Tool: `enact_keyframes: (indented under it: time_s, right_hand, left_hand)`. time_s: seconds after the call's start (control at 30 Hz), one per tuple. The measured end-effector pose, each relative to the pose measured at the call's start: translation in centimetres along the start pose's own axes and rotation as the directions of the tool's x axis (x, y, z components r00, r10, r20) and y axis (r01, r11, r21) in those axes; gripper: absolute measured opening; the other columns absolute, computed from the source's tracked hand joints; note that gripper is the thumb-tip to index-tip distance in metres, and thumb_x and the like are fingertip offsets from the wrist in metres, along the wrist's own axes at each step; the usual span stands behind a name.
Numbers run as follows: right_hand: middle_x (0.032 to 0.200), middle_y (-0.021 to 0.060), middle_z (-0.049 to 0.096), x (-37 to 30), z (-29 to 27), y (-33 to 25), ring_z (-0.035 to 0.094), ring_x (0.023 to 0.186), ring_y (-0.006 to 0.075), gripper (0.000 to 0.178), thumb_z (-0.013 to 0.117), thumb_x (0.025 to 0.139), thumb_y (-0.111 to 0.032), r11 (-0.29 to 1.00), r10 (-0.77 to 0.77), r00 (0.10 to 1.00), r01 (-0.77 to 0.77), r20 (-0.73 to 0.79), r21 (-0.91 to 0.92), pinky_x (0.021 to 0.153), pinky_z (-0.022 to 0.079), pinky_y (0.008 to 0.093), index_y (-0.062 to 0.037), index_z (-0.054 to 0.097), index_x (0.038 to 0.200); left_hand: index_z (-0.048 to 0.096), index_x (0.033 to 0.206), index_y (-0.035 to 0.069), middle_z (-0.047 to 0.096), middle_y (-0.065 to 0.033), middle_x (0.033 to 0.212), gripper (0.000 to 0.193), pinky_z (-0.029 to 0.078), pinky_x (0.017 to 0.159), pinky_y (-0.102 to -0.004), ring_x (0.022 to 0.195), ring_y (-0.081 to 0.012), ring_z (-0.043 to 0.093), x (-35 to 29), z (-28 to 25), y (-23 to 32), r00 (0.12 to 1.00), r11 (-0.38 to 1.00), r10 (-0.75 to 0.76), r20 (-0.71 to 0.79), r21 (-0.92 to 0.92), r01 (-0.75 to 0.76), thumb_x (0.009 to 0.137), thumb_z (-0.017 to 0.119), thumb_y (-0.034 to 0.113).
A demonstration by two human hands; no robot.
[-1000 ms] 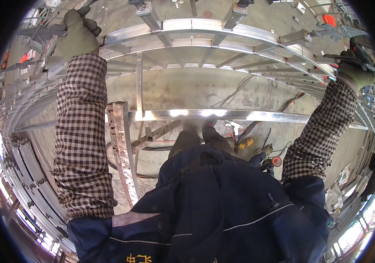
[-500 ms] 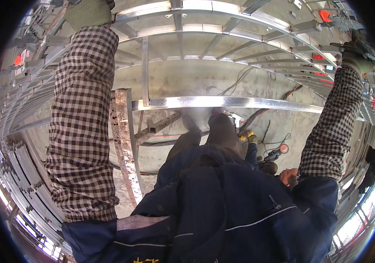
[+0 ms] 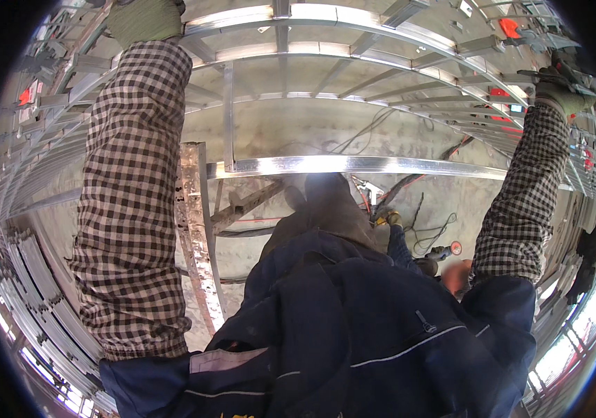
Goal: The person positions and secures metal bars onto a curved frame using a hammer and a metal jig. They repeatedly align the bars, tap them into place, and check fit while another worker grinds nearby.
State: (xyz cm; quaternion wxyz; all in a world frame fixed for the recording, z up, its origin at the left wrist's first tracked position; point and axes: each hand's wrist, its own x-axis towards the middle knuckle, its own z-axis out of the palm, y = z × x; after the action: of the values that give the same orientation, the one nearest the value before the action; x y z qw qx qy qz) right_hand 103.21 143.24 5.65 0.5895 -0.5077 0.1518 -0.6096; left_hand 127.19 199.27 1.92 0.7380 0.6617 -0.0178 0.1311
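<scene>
My left hand [image 3: 146, 22], in a pale green glove with dark-coated fingers, is at the top left, closed on the square-tube metal frame [image 3: 322, 50]. Its fingertips are partly cut off by the picture's edge. Far out to the right, my right hand [image 3: 564, 97], gloved alike, is closed around a bar of the same frame; its fingers look dark and small there. The frame's long silvery bars span the space between my hands. A bright lower rail [image 3: 367, 164] crosses in front of my legs, joined to a short upright [image 3: 229, 115].
A worn, paint-spotted steel post [image 3: 197, 230] stands beside my left arm. Low right, a co-worker's gloved hand [image 3: 394, 219] is near a power tool with a round disc [image 3: 456, 247]. Cables [image 3: 409, 188] trail over the concrete floor. Stacked metal tubes [image 3: 40, 285] lie left.
My right arm and the frame have shifted slightly left in the picture. My legs have moved. The co-worker's hand and the disc tool sit slightly lower. Both my hands keep their hold.
</scene>
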Motion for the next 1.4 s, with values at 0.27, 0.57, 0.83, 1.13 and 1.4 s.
enact_keyframes:
  time_s: [0.27,0.57,0.83,1.13,1.4]
  right_hand:
    - [0.146,0.0113,0.057,-0.4,-0.8,0.3,0.057,0.127,0.0278,0.069,0.046,0.097,-0.065,0.989,0.062,0.998,-0.062,-0.009,-0.135,0.110,0.044,0.0472,-0.0149,0.056,0.142]
    - [0.096,0.0082,0.069,0.7,-3.5,0.4,0.064,0.072,0.0169,0.070,0.051,0.090,-0.078,0.899,0.424,0.905,-0.418,-0.022,0.129,0.062,0.049,0.0313,-0.0126,0.066,0.110]
    - [0.082,0.0061,0.069,-2.3,0.0,-0.7,0.070,0.072,0.0232,0.062,0.048,0.098,-0.068,0.971,0.229,0.971,-0.222,-0.071,0.088,0.052,0.042,0.0263,-0.0086,0.065,0.094]
    - [0.094,0.0124,0.076,-2.0,-1.1,-0.8,0.076,0.088,0.0257,0.054,0.049,0.103,-0.058,0.950,0.283,0.959,-0.279,-0.016,0.139,0.045,0.044,0.0189,-0.0062,0.066,0.107]
    - [0.104,0.0118,0.076,0.6,-4.9,3.2,0.074,0.099,0.0308,0.035,0.055,0.099,-0.037,0.996,0.077,0.997,-0.076,0.011,-0.049,0.063,0.052,0.0302,-0.0048,0.069,0.100]
  left_hand:
    - [0.068,0.094,0.001,0.049,-0.0012,0.056,0.036,0.036,0.042,-0.0277,0.045,-0.0117,0.046,-0.5,-0.1,1.0,1.000,0.994,-0.018,-0.012,0.111,0.019,0.099,0.064,0.037]
    - [0.070,0.093,-0.004,0.057,-0.0055,0.056,0.041,0.036,0.041,-0.0270,0.045,-0.0120,0.050,-1.2,0.0,1.9,0.999,0.997,0.042,0.026,0.058,-0.043,0.100,0.060,0.034]
    - [0.067,0.092,-0.001,0.054,-0.0039,0.053,0.047,0.036,0.041,-0.0276,0.044,-0.0119,0.049,-1.0,-0.4,2.2,0.995,0.980,-0.089,-0.047,0.173,0.095,0.103,0.056,0.043]
    - [0.066,0.094,0.003,0.049,-0.0022,0.051,0.042,0.031,0.036,-0.0280,0.039,-0.0117,0.044,-0.2,-0.8,1.2,0.994,0.997,-0.071,-0.085,0.030,0.074,0.105,0.056,0.042]
    - [0.063,0.107,0.001,0.062,-0.0058,0.072,0.037,0.045,0.052,-0.0322,0.058,-0.0164,0.058,-0.1,-1.4,0.8,0.986,0.968,-0.066,-0.156,0.231,0.101,0.097,0.068,0.036]
